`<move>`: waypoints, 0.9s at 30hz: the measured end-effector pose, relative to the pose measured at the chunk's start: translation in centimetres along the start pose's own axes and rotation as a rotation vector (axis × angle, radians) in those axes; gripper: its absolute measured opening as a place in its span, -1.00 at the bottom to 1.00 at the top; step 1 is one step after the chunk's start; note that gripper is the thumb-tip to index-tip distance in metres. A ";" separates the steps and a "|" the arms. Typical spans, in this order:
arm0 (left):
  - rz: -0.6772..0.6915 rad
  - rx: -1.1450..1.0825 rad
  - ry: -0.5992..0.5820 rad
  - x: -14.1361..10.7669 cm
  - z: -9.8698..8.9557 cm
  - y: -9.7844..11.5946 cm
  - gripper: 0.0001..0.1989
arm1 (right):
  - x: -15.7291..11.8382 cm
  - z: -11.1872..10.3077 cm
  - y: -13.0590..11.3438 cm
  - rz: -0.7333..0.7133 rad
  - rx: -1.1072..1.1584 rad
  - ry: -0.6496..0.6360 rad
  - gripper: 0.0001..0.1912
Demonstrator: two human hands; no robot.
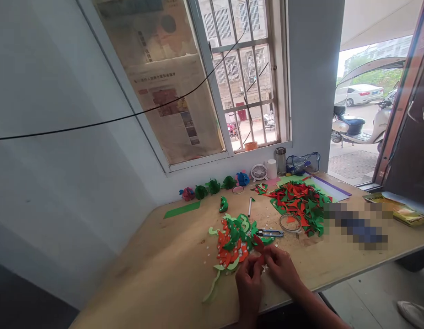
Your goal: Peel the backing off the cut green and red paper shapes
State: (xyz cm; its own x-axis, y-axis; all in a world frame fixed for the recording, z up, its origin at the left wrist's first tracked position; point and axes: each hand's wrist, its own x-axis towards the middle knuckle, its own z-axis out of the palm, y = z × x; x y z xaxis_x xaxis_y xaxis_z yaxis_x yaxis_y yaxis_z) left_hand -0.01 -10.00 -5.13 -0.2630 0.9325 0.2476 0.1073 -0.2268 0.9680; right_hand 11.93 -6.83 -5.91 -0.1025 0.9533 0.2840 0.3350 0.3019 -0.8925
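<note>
Near the table's front edge, my left hand [249, 278] and my right hand [280, 265] are close together, fingers pinched on one red paper piece [258, 243]. Part of that piece is hidden by the fingers. Just beyond my hands lies a pair of blue-handled thread snips [271, 233]. To the left is a pile of cut green and orange paper pieces [234, 237] with small white squares on them. A light-green paper strip [212, 287] curls down from that pile.
A larger heap of red and green paper scraps [301, 201] spreads at the right, with a roll of clear tape [290, 223] before it. Paper balls [213, 185], a small fan [259, 172] and a glass bottle [281, 161] line the wall. A white pen [250, 206] lies mid-table.
</note>
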 end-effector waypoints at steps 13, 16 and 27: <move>-0.107 -0.147 0.042 0.1 0.0 0.0 -0.78 | -0.1 -0.8 -1.0 0.007 0.072 0.063 -0.82; -0.119 -0.163 0.125 -0.1 0.1 0.0 -0.78 | 0.0 -0.9 -0.5 0.051 0.102 0.047 -0.82; -0.063 0.016 0.001 2.9 -0.6 3.2 -0.79 | 0.2 -1.3 -0.8 0.094 0.215 0.007 -0.81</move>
State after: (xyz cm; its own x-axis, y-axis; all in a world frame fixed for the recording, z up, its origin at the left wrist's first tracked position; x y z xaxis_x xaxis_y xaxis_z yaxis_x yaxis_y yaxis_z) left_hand -1.00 -8.17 -1.29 -0.2711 0.9444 0.1862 0.1056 -0.1631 0.9809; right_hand 12.86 -6.92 -4.71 -0.0736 0.9774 0.1980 0.1356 0.2065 -0.9690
